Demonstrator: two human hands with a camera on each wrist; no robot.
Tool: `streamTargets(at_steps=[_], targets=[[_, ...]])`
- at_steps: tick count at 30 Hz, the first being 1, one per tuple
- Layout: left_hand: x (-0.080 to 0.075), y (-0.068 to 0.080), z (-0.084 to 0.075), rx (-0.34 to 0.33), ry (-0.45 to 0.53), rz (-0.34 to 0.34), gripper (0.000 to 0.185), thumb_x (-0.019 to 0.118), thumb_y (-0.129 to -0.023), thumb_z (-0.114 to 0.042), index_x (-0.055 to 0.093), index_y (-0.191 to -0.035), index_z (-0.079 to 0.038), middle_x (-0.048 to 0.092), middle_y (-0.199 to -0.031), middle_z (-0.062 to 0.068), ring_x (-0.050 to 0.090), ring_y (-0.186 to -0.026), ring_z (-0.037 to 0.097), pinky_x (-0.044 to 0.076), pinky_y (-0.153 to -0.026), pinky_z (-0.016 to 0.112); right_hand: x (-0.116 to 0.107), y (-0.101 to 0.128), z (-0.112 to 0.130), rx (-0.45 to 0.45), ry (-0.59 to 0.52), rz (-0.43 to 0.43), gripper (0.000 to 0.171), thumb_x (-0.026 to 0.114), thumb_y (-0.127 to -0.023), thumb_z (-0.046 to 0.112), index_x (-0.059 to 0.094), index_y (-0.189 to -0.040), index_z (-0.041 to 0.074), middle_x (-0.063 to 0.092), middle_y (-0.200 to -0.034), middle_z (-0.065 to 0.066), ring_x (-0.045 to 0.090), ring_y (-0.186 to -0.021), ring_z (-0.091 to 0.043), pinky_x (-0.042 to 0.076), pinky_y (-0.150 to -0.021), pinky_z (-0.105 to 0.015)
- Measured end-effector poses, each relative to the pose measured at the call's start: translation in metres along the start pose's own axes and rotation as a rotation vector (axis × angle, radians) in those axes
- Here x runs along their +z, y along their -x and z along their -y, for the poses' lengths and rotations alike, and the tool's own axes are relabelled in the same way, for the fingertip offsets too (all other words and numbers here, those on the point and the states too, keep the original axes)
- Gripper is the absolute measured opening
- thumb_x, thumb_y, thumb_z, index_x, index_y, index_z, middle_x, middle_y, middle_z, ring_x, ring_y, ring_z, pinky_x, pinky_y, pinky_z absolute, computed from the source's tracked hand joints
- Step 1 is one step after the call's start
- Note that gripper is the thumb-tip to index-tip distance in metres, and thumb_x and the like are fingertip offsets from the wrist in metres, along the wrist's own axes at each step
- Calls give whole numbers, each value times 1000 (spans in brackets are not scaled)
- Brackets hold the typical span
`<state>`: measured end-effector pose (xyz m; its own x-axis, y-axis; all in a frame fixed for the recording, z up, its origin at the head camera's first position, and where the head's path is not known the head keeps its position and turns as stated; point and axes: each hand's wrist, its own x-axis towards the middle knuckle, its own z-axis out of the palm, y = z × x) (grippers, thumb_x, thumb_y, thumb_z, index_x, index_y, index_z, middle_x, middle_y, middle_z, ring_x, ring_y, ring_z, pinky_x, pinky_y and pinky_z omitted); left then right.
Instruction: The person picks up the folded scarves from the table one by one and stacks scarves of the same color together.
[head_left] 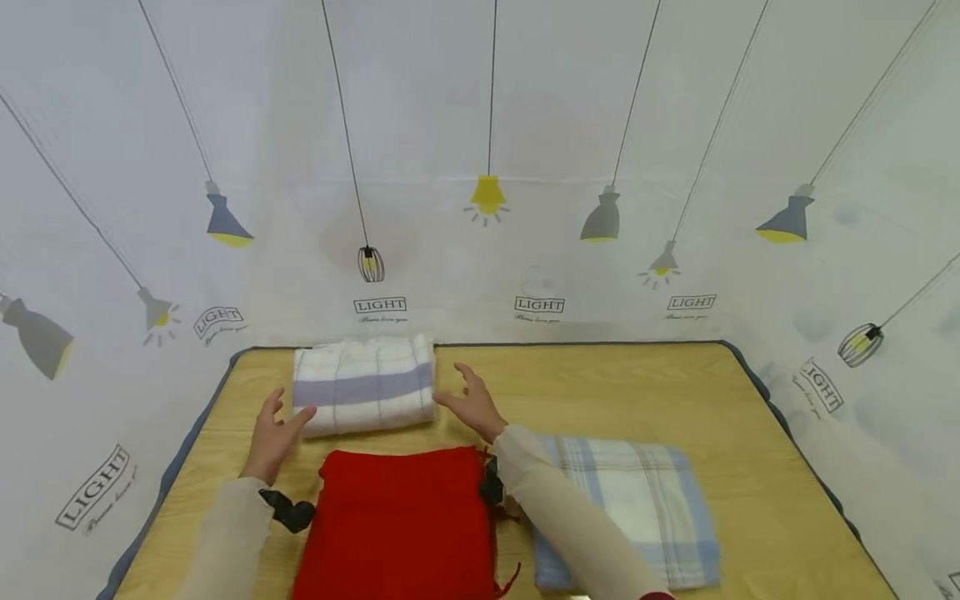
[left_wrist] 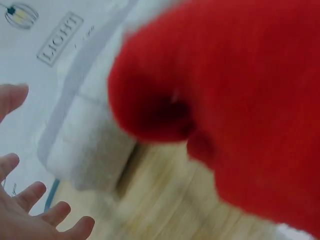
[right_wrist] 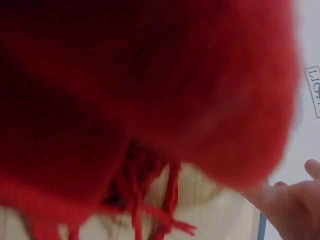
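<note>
A folded white scarf with a purple stripe lies at the back left of the table, between my two hands. Just off its left end is my left hand, fingers spread and holding nothing. My right hand is at its right end, fingers apart, thumb tip close to the edge, also holding nothing. Below both wrists lies a folded red scarf with fringe; it fills much of the left wrist view and the right wrist view. The left wrist view shows the white scarf past the spread fingertips.
A folded blue and white plaid scarf lies to the right, partly under my right forearm. The wooden table is edged by a dark blue border, with a lamp-patterned white sheet behind and at both sides.
</note>
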<state>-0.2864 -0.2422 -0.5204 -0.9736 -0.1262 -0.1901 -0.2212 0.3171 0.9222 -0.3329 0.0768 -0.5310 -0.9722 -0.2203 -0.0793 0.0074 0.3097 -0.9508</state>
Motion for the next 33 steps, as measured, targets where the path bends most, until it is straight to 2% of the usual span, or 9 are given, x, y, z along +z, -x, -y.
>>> streamTargets(at_steps=[4, 10, 13, 15, 17, 20, 24, 29, 33], targets=[[-8, -8, 5, -4, -18, 14, 92, 57, -92, -42, -6, -154, -14, -7, -157, 24, 8, -141, 50, 20, -111, 60, 10, -7, 7, 7, 23, 9, 77, 64, -89, 33, 23, -151, 13, 18, -155, -19, 27, -139, -42, 30, -107, -57], [-6, -17, 12, -30, -14, -7, 92, 57, -92, -43, -5, -154, -14, -7, -157, 24, 9, -142, 48, 20, -112, 58, 17, -10, 18, 14, -20, 61, 78, 65, -89, 26, 21, -151, 10, 16, -156, -19, 18, -143, -38, 26, -110, -57], [0, -21, 15, -48, 5, -22, 89, 56, -93, -42, 0, -154, -11, 2, -157, 26, 13, -143, 44, 22, -113, 55, 25, -12, 20, 103, -101, 95, 82, 67, -88, 24, 18, -152, 12, 15, -156, -21, 22, -141, -39, 34, -104, -58], [4, -23, 17, -57, 30, -61, 85, 56, -93, -40, 7, -154, -8, 12, -156, 27, 19, -141, 41, 26, -112, 52, 31, -18, 16, 160, -137, 106, 84, 69, -86, 24, 17, -152, 14, 16, -156, -21, 26, -139, -39, 38, -101, -57], [7, -25, 19, -64, 37, -112, 81, 56, -93, -41, 14, -152, -6, 23, -152, 27, 30, -134, 37, 33, -106, 46, 35, -20, 15, 207, -159, 116, 84, 69, -86, 24, 18, -152, 17, 18, -155, -22, 31, -137, -39, 42, -98, -56], [10, -26, 19, -61, 55, -166, 74, 57, -92, -39, 25, -148, -3, 36, -142, 25, 47, -111, 24, 42, -88, 31, 39, -25, 12, 204, -152, 113, 81, 69, -85, 22, 22, -151, 16, 26, -152, -20, 37, -133, -37, 41, -100, -53], [12, -24, 21, -56, 91, -146, 68, 58, -92, -35, 30, -144, -1, 38, -138, 21, 48, -83, -1, 41, -69, 14, 39, -25, 9, 191, -135, 102, 71, 67, -87, 21, 29, -146, 10, 38, -145, -18, 44, -126, -33, 41, -100, -50], [12, -22, 23, -71, 118, -132, 63, 61, -91, -24, 31, -141, 2, 39, -135, 21, 45, -76, -6, 40, -65, 12, 33, -21, 8, 183, -121, 125, 64, 65, -88, 20, 36, -143, 5, 45, -140, -18, 47, -122, -31, 40, -101, -47], [14, -21, 14, -99, 243, -88, 53, 64, -88, -15, 36, -132, -5, 53, -106, 4, 53, -72, -1, 47, -65, 18, 23, -21, 11, 181, -143, 136, 64, 65, -84, 10, 39, -142, 4, 48, -137, -19, 51, -117, -31, 43, -98, -44]])
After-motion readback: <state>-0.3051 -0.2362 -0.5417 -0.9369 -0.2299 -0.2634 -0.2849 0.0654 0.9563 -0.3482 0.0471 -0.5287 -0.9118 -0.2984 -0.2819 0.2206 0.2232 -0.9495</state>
